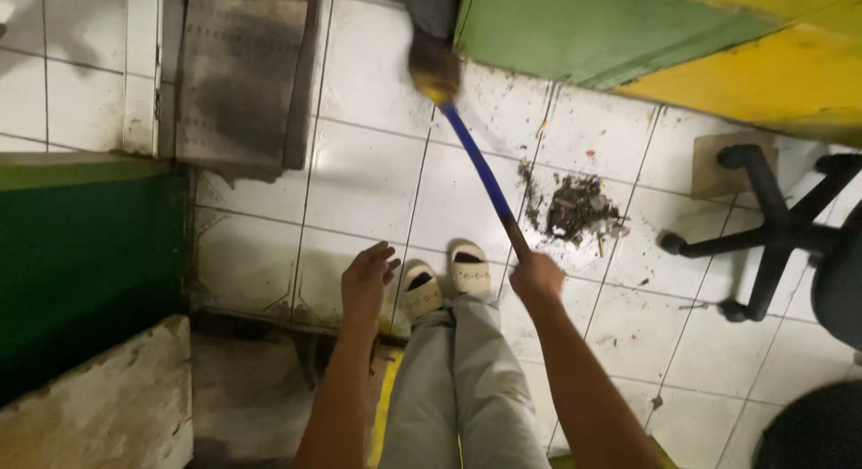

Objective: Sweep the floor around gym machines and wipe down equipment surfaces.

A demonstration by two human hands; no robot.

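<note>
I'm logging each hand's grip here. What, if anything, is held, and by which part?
The right hand grips the broom at its handle's near end. The left hand is open and holds nothing.
</note>
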